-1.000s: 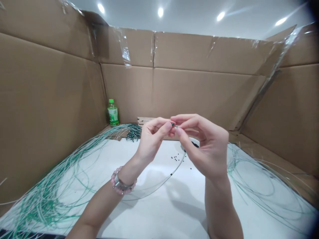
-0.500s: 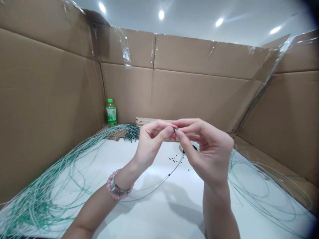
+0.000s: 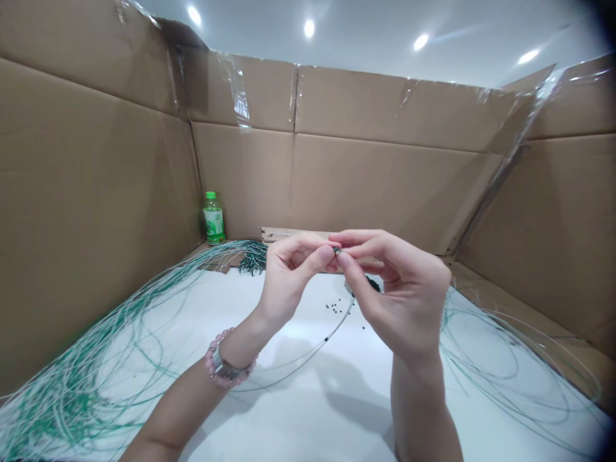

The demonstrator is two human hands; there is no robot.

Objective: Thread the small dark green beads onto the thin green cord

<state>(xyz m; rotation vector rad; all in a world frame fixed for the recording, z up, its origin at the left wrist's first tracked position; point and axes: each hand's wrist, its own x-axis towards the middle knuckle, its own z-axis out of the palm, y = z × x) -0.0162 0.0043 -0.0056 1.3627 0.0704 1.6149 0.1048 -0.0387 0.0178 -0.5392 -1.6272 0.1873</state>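
My left hand (image 3: 293,269) and my right hand (image 3: 394,282) meet fingertip to fingertip above the table, both closed in a pinch. Between them shows a tiny dark-green piece with a pale tip (image 3: 336,251), too small to name surely. Fingers cover most of it. Below runs a pair of thin wires (image 3: 308,353), with a small black bead (image 3: 326,339) around them. The wires rise toward a dark clump (image 3: 373,285), partly hidden behind my right hand. Several loose black beads (image 3: 333,307) lie on the white tabletop (image 3: 289,417).
A large bundle of green and white wires (image 3: 72,391) spreads along the left side. More loose wires (image 3: 510,372) loop at the right. A green bottle (image 3: 214,221) stands in the back left corner. Cardboard walls (image 3: 385,186) enclose the table at the back and sides.
My hands keep their pinch in nearly the same place. The tiny piece between the fingertips has turned or shifted slightly. The whole view has moved a little.
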